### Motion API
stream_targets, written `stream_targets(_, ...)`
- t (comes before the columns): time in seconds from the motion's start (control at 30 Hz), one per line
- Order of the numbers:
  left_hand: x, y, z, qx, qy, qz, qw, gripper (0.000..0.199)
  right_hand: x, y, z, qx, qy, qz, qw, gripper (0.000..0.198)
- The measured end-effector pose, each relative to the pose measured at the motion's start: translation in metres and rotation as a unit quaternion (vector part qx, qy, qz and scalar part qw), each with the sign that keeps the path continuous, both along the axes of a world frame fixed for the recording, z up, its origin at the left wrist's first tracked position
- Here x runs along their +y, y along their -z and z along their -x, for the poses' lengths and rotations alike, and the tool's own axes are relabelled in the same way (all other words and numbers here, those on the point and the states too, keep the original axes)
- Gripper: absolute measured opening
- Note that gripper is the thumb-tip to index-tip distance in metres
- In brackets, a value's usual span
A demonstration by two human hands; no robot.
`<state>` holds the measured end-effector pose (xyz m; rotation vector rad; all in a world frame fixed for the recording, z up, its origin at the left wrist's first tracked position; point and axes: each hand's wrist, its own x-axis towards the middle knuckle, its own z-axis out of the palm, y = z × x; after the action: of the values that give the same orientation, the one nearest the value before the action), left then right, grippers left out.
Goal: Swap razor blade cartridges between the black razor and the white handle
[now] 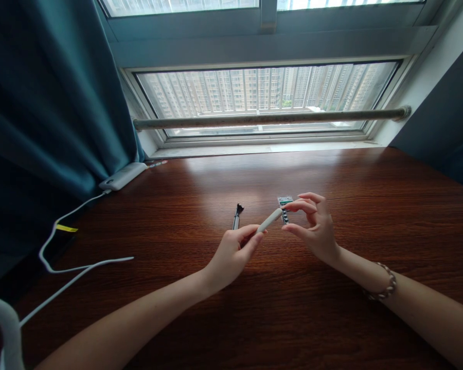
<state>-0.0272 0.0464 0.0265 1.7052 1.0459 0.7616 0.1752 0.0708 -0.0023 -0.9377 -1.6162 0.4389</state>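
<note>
Left hand (233, 252), centre of frame, closed on a pale stick (269, 221), thumb on the near side, fingers wrapped under. Stick is tilted, far end up and to the right, with small teeth or bristles along the lower edge near that end; too small to tell which. Right hand (319, 228), just right of centre, is part open: thumb and index finger spread apart, other fingers loosely curled. Index fingertip is at the stick's far end; can't tell if it touches. No clear grip by this hand.

Behind the right fingertips, a small clear-looking package (285, 199) with a green band, and a dark patterned strip (285, 218) below it, seen in the gap between thumb and index; can't tell if the two are one piece. Black-headed tool (236, 218) lies on the dark wood counter (351, 318) just beyond the left hand, lower end partly hidden.

Braided bracelet (391, 283) on the right forearm. Left side of frame: white power strip (123, 176) by the blue curtain (57, 92), white cable (71, 210), yellow tag (67, 228) beside it. Lower left corner, pale curved tube (7, 318). Top, window (235, 90) with horizontal rail (270, 119) across it.
</note>
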Motion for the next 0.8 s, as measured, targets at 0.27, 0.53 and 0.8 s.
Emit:
stream_targets(0.27, -0.0003, -0.0027, -0.0008, -0.005, 0.033, 0.027, 0.999, 0.03, -0.0021, -0.0006, 0.0014, -0.012, -0.011, -0.003, 1.0, 0.057)
stream_targets(0.53, 0.0048, -0.0009, -0.0012, 0.032, -0.031, -0.015, 0.999, 0.029, -0.0037, -0.0008, 0.0016, -0.004, -0.024, -0.001, 1.0, 0.063)
stream_targets(0.8, -0.0006, -0.0016, -0.001, 0.017, -0.011, -0.013, 1.0, 0.029, -0.0035, -0.0027, 0.0025, 0.001, -0.007, 0.002, 1.0, 0.053)
